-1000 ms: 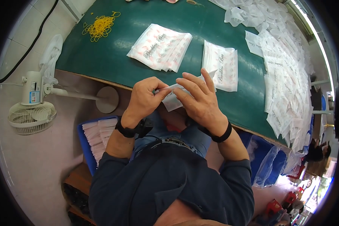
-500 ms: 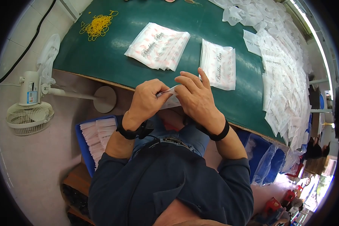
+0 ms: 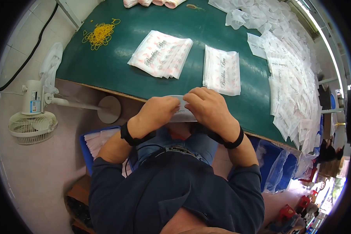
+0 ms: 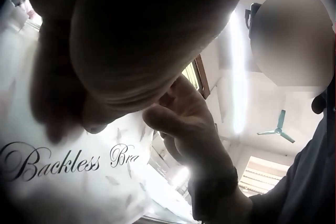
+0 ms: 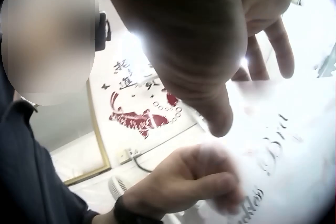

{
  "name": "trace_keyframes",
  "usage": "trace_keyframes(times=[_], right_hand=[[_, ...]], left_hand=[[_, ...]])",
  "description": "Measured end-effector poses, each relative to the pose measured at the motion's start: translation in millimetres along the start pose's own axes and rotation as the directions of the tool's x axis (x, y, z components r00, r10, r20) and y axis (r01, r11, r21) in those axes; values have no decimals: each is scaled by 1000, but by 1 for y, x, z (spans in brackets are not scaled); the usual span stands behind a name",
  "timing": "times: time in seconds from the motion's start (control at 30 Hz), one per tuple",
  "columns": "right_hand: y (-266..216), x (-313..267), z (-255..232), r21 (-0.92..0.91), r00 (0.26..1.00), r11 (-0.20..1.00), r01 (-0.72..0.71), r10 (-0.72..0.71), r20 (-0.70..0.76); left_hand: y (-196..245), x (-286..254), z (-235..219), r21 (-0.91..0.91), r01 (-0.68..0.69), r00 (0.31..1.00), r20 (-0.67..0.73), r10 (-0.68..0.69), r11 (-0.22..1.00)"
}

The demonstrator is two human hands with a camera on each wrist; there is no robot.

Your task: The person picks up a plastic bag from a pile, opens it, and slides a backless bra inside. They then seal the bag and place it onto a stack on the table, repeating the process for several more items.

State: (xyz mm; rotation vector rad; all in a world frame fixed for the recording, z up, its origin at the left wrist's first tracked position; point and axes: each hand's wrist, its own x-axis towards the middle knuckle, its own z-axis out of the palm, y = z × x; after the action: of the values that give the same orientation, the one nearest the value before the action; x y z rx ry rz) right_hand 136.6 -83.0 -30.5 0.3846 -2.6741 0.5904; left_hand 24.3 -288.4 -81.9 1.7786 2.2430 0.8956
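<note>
Both hands hold a thin white printed bag (image 3: 184, 114) at the table's front edge, above the lap. My left hand (image 3: 156, 112) grips its left side, thumb and fingers at the top edge. On the opposite side my right hand (image 3: 211, 108) pinches it, fingers bent over the top. Black "Backless Bra" lettering shows on the bag (image 4: 100, 182) in the left wrist view. Beyond the hands lie a fanned stack of similar bags (image 3: 160, 54) and, to its right, a neater stack (image 3: 224, 72).
Yellow rubber bands (image 3: 100, 36) lie at the green table's (image 3: 113, 70) far left. Loose bags (image 3: 288, 78) heap along the right side. Pale rolled bundles (image 3: 156, 3) sit at the far edge. A fan (image 3: 33, 124) and a blue bin (image 3: 84, 146) stand left, below the table.
The bag, slanted and partly folded between the hands before, now spreads flatter between them. My right hand's raised fingers have come down onto it. Both hands have lowered slightly.
</note>
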Motion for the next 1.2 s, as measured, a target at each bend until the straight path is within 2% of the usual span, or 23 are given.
trace_keyframes(times=[0.1,0.13,0.17,0.23,0.27,0.33,0.43,0.5,0.57,0.6,0.63,0.67,0.7,0.73,0.77,0.83,0.9,0.93,1.0,1.03,1.1,1.17,1.2], right_hand=[[14,-7,23,162,972,979,-120,149,-183],[15,-12,28,261,941,951,-169,234,-246],[12,-14,28,253,935,951,-176,242,-258],[11,-14,25,210,983,977,-49,84,-164],[9,-15,25,200,994,980,14,8,-109],[7,-19,31,206,996,979,10,9,-92],[14,-34,31,163,998,986,-20,29,-48],[21,-43,26,276,991,956,-96,117,-63],[39,-60,4,295,978,943,-154,188,-90],[48,-70,-8,351,963,913,-208,253,-88],[56,-79,-19,411,948,876,-251,309,-80],[65,-89,-31,474,932,832,-287,357,-63],[82,-100,-54,480,890,783,-395,456,-12],[105,-112,-84,482,837,724,-494,546,38],[126,-125,-110,577,778,645,-502,628,-26],[198,-154,-174,581,516,567,-583,812,-274],[285,-177,-251,545,159,599,-587,745,-648],[338,-205,-284,409,96,543,-733,679,-728],[415,-243,-309,389,-122,326,-862,611,-782],[402,-228,-304,391,-118,327,-861,618,-777],[355,-197,-280,396,-16,392,-830,693,-720],[318,-186,-243,389,138,476,-789,753,-643],[304,-186,-218,387,238,530,-755,770,-592]], left_hand=[[3,8,-18,-172,248,968,74,-238,953],[4,9,-14,-170,234,972,77,-224,957],[2,10,-5,-219,159,972,207,-114,963],[-2,14,12,-336,30,899,422,122,942],[1,14,17,-335,22,897,423,130,942],[6,8,24,-391,-23,763,588,269,920],[-7,4,42,-405,7,704,652,283,914],[-9,10,35,-242,7,630,754,184,970],[-7,24,21,-292,121,532,826,186,949],[8,29,9,-301,81,520,826,217,950],[26,30,-6,-385,56,785,587,198,921],[36,30,-12,-463,11,952,275,132,886],[35,29,-10,-469,-4,951,270,148,883],[28,27,-11,-518,37,998,56,-9,855],[21,24,-12,-575,61,971,-155,-182,816],[-10,15,-6,-535,174,891,-272,-364,827],[-40,10,-3,-466,261,851,-301,-429,845],[-49,7,-2,-398,368,805,-316,-502,840],[-63,7,-5,-323,384,793,-364,-488,865],[-71,14,-9,-245,389,779,-427,-459,888],[-100,17,-17,-164,420,757,-480,-444,893],[-137,13,-18,99,429,754,-586,-295,898],[-145,15,-21,147,471,754,-580,-309,870]])
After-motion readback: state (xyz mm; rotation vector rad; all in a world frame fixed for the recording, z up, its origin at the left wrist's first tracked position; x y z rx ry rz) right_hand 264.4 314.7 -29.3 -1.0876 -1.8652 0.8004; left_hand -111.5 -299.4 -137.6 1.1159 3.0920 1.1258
